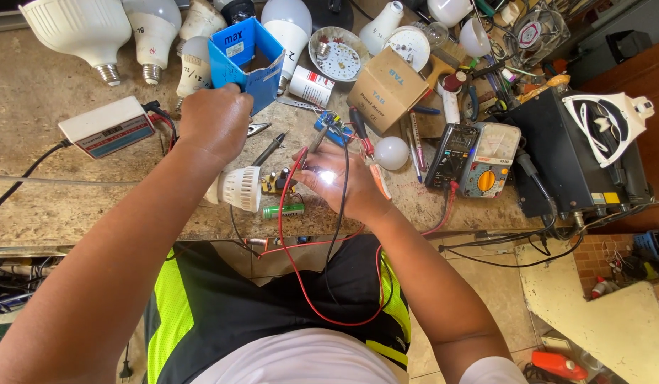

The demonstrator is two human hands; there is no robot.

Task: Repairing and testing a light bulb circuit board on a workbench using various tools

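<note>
your lap in black and neon-yellow cloth lies nearest | left hand (214,121) fingers closed on blue carton (245,58) among bulbs at bench back | right hand (338,179) pinches glowing led piece (325,176), red and black leads trailing | white bulb base (238,188) just beside

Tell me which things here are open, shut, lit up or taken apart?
Left hand: closed on the blue box.
Blue box: open at the top, lifted.
Right hand: fingers pinched around something glowing bright.
White bulb base: lying on its side, taken apart, circuit parts showing.
Cardboard box: shut.
LED disc: unlit.
Small white dome: loose on the bench.
</note>
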